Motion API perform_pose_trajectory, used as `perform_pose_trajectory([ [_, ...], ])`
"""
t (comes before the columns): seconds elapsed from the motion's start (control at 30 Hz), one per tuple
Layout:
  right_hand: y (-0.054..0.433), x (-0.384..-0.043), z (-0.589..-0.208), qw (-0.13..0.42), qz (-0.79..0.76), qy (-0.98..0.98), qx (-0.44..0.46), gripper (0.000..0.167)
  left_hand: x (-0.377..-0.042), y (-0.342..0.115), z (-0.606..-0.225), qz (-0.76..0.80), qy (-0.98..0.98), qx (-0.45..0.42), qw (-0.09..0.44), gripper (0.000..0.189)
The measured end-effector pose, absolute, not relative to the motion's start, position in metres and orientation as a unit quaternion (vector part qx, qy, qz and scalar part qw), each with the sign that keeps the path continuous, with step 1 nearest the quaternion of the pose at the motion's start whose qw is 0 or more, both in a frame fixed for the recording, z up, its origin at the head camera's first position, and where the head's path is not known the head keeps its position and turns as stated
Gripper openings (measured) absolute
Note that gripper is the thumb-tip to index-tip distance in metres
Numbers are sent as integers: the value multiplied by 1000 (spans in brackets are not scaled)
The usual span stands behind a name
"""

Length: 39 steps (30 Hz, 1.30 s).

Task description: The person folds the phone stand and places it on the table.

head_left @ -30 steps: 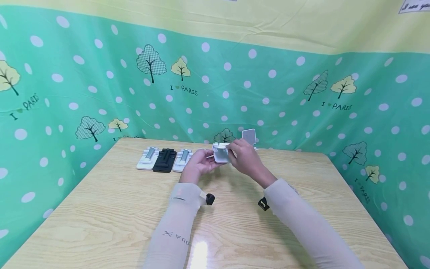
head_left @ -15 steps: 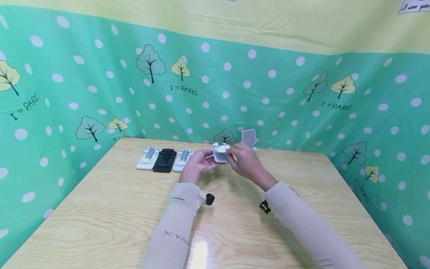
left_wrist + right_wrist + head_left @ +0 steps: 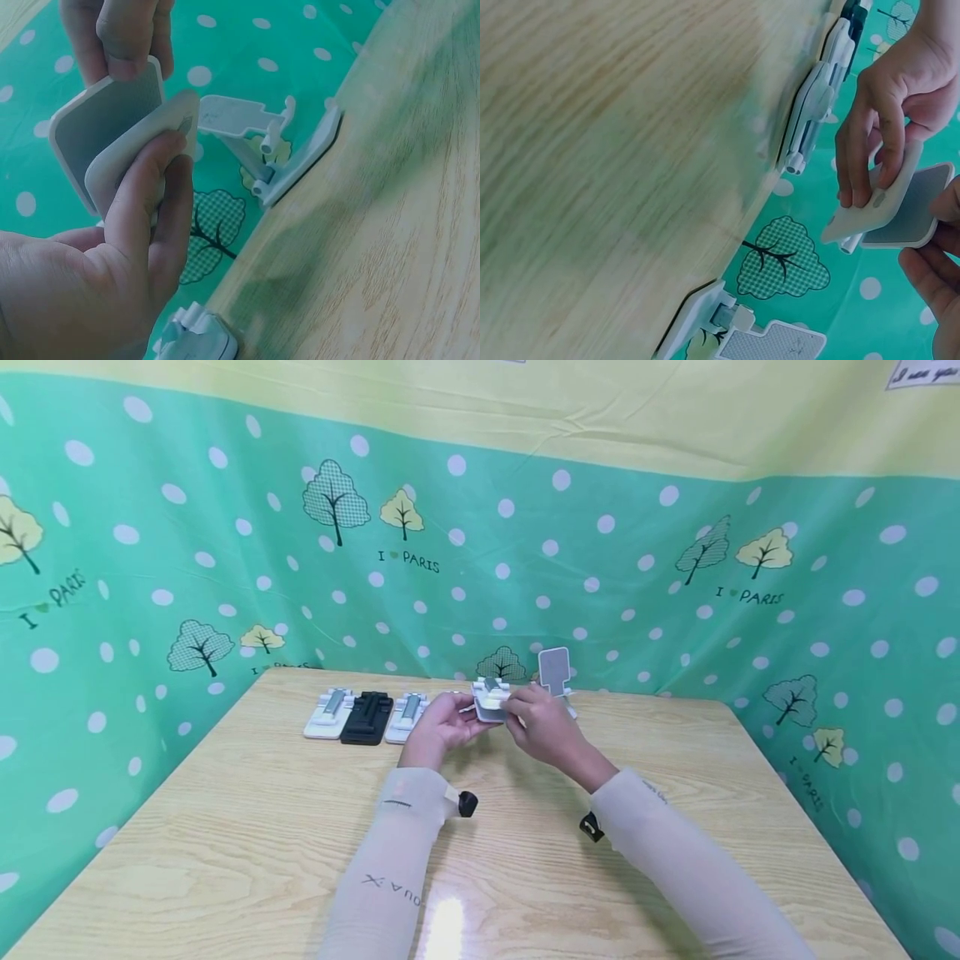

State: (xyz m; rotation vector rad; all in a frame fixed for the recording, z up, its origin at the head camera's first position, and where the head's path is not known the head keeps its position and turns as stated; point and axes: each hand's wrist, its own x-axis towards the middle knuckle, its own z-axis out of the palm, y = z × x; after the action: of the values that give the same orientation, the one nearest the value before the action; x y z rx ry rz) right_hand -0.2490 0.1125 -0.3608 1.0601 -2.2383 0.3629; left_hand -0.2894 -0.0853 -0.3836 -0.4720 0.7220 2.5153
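A white foldable phone stand [image 3: 489, 695] is held up over the back of the table between both hands. My left hand [image 3: 448, 720] grips its base plate [image 3: 142, 131] from below, fingers curled against the outer face. My right hand [image 3: 549, 722] pinches the edge of the grey-padded upper plate [image 3: 94, 139] between thumb and fingers. The two plates face each other at a narrow angle, apart at one side. In the head view, my right fingers cover part of the stand. Just behind my right hand, another white phone stand [image 3: 555, 670] stands unfolded on the table.
Left of my left hand lie folded phone stands in a row: a white stand [image 3: 328, 717], a black stand [image 3: 367, 718] and a second white stand [image 3: 406, 718], partly behind my hand. A green dotted curtain [image 3: 630, 602] hangs at the table's [image 3: 300, 843] back edge.
The held stand's upper plate has swung down toward its base, so its hinge arm shows on top. My right hand has moved slightly down with it; my left hand stays put.
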Motion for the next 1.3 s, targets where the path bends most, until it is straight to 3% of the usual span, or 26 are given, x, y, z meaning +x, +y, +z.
perform_pose_trajectory([
  [1.3, 109, -242, -374, 274, 110, -864, 407, 20, -293, -85, -386, 914, 298, -169, 218, 46],
])
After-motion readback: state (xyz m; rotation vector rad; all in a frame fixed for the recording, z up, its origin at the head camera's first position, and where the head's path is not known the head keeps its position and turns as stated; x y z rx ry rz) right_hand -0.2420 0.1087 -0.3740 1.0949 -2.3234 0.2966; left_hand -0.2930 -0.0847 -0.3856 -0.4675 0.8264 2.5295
